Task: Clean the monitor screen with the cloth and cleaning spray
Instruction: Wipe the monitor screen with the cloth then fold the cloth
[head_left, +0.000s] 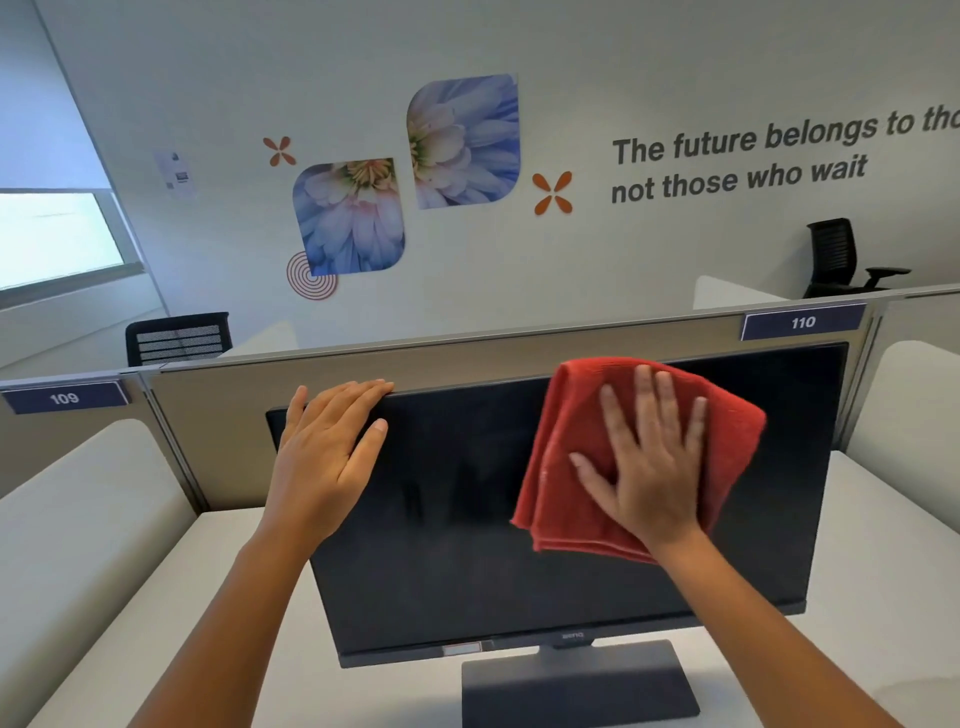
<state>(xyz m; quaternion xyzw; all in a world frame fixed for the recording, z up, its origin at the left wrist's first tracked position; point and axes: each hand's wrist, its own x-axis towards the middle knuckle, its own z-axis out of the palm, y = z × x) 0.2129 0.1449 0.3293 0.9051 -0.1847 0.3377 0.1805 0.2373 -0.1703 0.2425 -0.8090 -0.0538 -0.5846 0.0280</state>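
A black monitor (467, 519) with a dark, switched-off screen stands on its grey base (576, 686) on the white desk. My left hand (327, 452) grips the monitor's top left corner, fingers over the top edge. My right hand (649, 457) lies flat with spread fingers on a folded red cloth (566, 467), pressing it against the upper right part of the screen. No cleaning spray is in view.
A beige partition (467, 358) with labels 109 and 110 runs right behind the monitor. White desk surface (249, 597) lies around the base. Black office chairs (836, 260) stand beyond the partition by the decorated wall.
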